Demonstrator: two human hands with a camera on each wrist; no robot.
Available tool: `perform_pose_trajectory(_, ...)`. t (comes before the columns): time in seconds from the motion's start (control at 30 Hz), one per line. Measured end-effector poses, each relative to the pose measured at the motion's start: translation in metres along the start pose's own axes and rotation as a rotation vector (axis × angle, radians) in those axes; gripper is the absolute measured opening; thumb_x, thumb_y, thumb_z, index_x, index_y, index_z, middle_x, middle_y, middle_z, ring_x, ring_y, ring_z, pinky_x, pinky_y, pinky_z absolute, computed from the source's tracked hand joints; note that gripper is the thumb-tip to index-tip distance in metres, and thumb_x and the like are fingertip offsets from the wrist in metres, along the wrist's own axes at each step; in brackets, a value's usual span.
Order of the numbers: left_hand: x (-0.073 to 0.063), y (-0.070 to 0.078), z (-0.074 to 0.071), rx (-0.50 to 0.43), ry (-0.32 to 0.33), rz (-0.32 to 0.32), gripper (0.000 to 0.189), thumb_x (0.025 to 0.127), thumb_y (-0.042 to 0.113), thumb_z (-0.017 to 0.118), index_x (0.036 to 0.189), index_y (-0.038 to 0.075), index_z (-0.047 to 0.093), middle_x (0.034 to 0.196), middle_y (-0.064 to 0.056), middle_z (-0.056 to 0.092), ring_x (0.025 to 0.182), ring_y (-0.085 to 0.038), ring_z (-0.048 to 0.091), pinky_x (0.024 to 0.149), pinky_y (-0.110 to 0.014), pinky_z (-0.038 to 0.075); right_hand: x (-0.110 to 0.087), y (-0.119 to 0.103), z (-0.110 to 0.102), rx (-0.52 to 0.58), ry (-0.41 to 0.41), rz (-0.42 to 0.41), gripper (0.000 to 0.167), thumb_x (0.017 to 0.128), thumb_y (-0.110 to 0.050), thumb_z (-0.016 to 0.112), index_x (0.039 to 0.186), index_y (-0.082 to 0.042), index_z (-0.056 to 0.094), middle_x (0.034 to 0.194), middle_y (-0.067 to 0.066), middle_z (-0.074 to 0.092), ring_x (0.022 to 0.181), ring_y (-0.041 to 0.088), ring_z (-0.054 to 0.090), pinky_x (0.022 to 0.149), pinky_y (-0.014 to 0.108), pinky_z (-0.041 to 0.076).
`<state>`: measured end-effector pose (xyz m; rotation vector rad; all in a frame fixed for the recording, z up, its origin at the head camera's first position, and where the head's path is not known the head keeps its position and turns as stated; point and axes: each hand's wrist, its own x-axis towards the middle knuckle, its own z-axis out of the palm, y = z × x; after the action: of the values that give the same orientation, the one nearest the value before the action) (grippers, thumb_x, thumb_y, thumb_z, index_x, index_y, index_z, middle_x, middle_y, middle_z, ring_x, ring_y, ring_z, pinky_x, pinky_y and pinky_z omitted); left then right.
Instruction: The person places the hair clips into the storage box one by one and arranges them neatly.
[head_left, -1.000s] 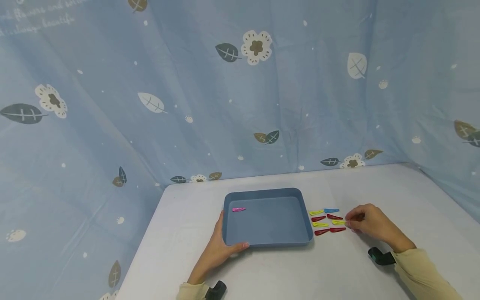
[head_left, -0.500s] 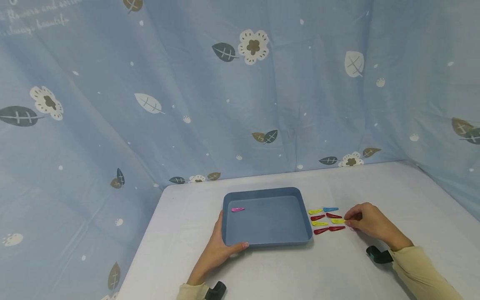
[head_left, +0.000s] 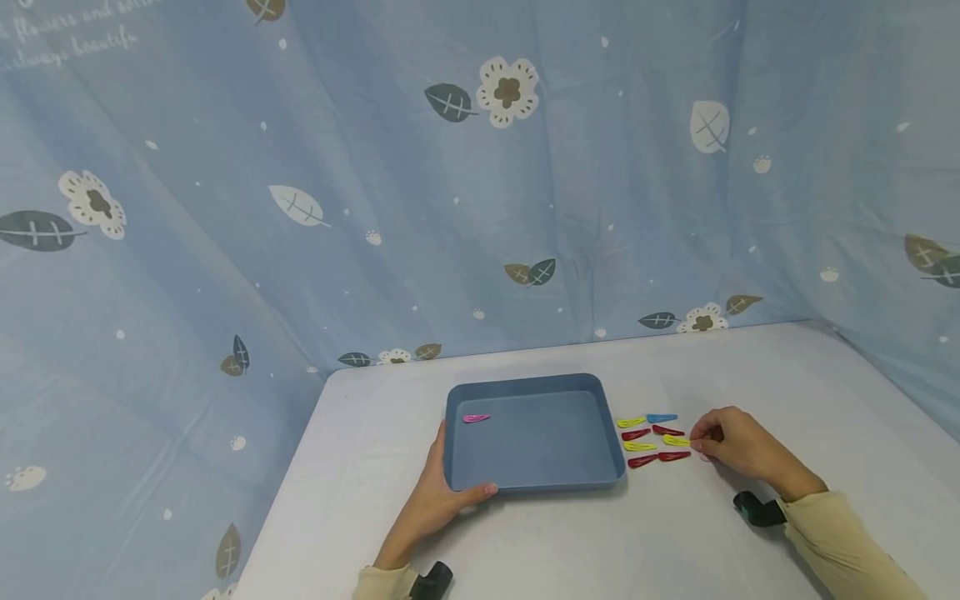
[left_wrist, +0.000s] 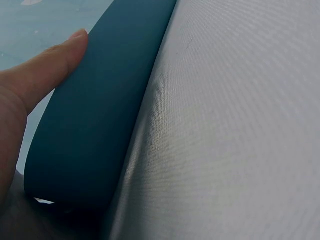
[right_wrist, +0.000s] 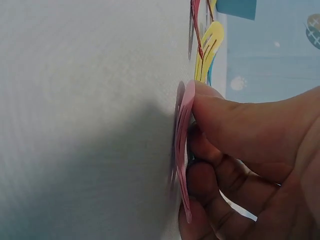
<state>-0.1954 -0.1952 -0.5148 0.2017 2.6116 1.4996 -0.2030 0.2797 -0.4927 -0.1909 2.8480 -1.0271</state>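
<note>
A blue tray (head_left: 525,382) sits on the white table with one pink hair clip (head_left: 476,418) inside it at the back left. My left hand (head_left: 447,492) grips the tray's near left corner, thumb (left_wrist: 45,65) on the tray wall (left_wrist: 100,115). To the right of the tray lie several clips in two columns: yellow (head_left: 632,422), blue (head_left: 662,417) and red (head_left: 642,461). At the right end of these, my right hand (head_left: 701,442) pinches a pink clip (right_wrist: 182,145) against the table, just beyond a yellow clip (right_wrist: 210,50).
The table (head_left: 570,542) is covered in white cloth. A blue curtain (head_left: 480,208) with leaves and flowers hangs behind it and on both sides. Black wrist cameras (head_left: 753,508) sit on both forearms.
Both hands stay where they were. Only the head view has shifted slightly.
</note>
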Motion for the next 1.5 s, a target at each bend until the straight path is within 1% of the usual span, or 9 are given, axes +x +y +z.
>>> perform_pose_trajectory(0.27, 0.001, -0.002, 0.0, -0.004, -0.006, 0.013, 0.135, 0.074, 0.044, 0.092, 0.168, 0.015, -0.001, 0.176, -0.014, 0.007, 0.161, -0.042, 0.013, 0.125, -0.068, 0.018, 0.0, -0.002, 0.0, 0.019, -0.037, 0.033, 0.002, 0.095, 0.0, 0.067, 0.095, 0.002, 0.066, 0.08, 0.003, 0.061, 0.073, 0.016, 0.054, 0.058, 0.023, 0.044)
perform_pose_trajectory(0.47, 0.0, -0.002, -0.001, -0.006, -0.008, 0.025, 0.135, 0.074, 0.044, 0.092, 0.168, 0.015, -0.001, 0.175, -0.014, 0.006, 0.161, -0.042, 0.013, 0.125, -0.068, 0.018, -0.001, -0.003, 0.001, 0.029, -0.048, 0.024, 0.004, 0.098, -0.001, 0.063, 0.097, 0.002, 0.064, 0.078, 0.003, 0.059, 0.07, 0.013, 0.053, 0.058, 0.023, 0.043)
perform_pose_trajectory(0.6, 0.0, -0.003, -0.001, -0.006, -0.011, 0.027, 0.135, 0.074, 0.044, 0.092, 0.168, 0.014, -0.001, 0.175, -0.015, 0.007, 0.161, -0.042, 0.014, 0.125, -0.068, 0.019, -0.002, -0.003, 0.001, 0.03, -0.051, 0.01, 0.005, 0.099, -0.002, 0.062, 0.097, 0.002, 0.062, 0.078, 0.003, 0.059, 0.071, 0.013, 0.052, 0.058, 0.023, 0.043)
perform_pose_trajectory(0.87, 0.002, -0.003, -0.001, -0.022, -0.008, 0.035, 0.135, 0.073, 0.043, 0.092, 0.168, 0.015, 0.0, 0.175, -0.015, 0.007, 0.161, -0.042, 0.014, 0.125, -0.068, 0.019, -0.001, -0.004, 0.002, 0.031, -0.056, 0.035, 0.01, 0.102, -0.007, 0.059, 0.098, 0.001, 0.061, 0.075, 0.002, 0.055, 0.071, 0.016, 0.052, 0.059, 0.024, 0.04)
perform_pose_trajectory(1.0, 0.002, -0.002, -0.001, -0.024, -0.011, 0.031, 0.135, 0.073, 0.043, 0.092, 0.168, 0.015, 0.0, 0.175, -0.015, 0.006, 0.161, -0.041, 0.013, 0.125, -0.067, 0.018, -0.001, -0.006, -0.001, 0.026, -0.053, 0.027, 0.013, 0.103, -0.009, 0.058, 0.099, 0.002, 0.062, 0.078, 0.003, 0.058, 0.074, 0.017, 0.053, 0.06, 0.024, 0.042)
perform_pose_trajectory(1.1, 0.003, -0.002, -0.002, -0.015, -0.009, 0.037, 0.135, 0.074, 0.043, 0.092, 0.168, 0.013, -0.001, 0.175, -0.016, 0.007, 0.16, -0.043, 0.013, 0.125, -0.068, 0.018, -0.001, -0.006, -0.004, 0.043, -0.056, 0.033, 0.016, 0.104, -0.011, 0.056, 0.101, 0.004, 0.063, 0.08, 0.004, 0.06, 0.074, 0.016, 0.055, 0.061, 0.024, 0.045)
perform_pose_trajectory(1.23, 0.004, -0.002, -0.001, -0.012, -0.008, 0.048, 0.135, 0.074, 0.043, 0.092, 0.168, 0.013, 0.0, 0.175, -0.017, 0.007, 0.16, -0.043, 0.014, 0.124, -0.068, 0.019, 0.001, -0.006, -0.006, 0.076, -0.082, 0.041, 0.02, 0.105, -0.011, 0.053, 0.104, 0.006, 0.064, 0.083, 0.005, 0.061, 0.075, 0.016, 0.056, 0.061, 0.025, 0.048)
perform_pose_trajectory(1.33, 0.003, -0.002, -0.001, -0.017, -0.009, 0.047, 0.135, 0.073, 0.043, 0.092, 0.168, 0.013, 0.0, 0.175, -0.016, 0.007, 0.16, -0.042, 0.014, 0.125, -0.068, 0.019, 0.002, -0.007, -0.008, 0.093, -0.1, 0.052, 0.023, 0.106, -0.012, 0.052, 0.105, 0.007, 0.064, 0.085, 0.006, 0.062, 0.074, 0.017, 0.057, 0.06, 0.025, 0.049)
perform_pose_trajectory(1.5, 0.002, -0.002, -0.002, -0.012, -0.01, 0.046, 0.135, 0.073, 0.043, 0.092, 0.168, 0.015, 0.0, 0.175, -0.015, 0.007, 0.161, -0.041, 0.013, 0.125, -0.067, 0.018, 0.004, -0.01, -0.012, 0.109, -0.103, 0.056, 0.028, 0.107, -0.015, 0.052, 0.11, 0.01, 0.063, 0.09, 0.008, 0.062, 0.069, 0.016, 0.055, 0.059, 0.025, 0.046)
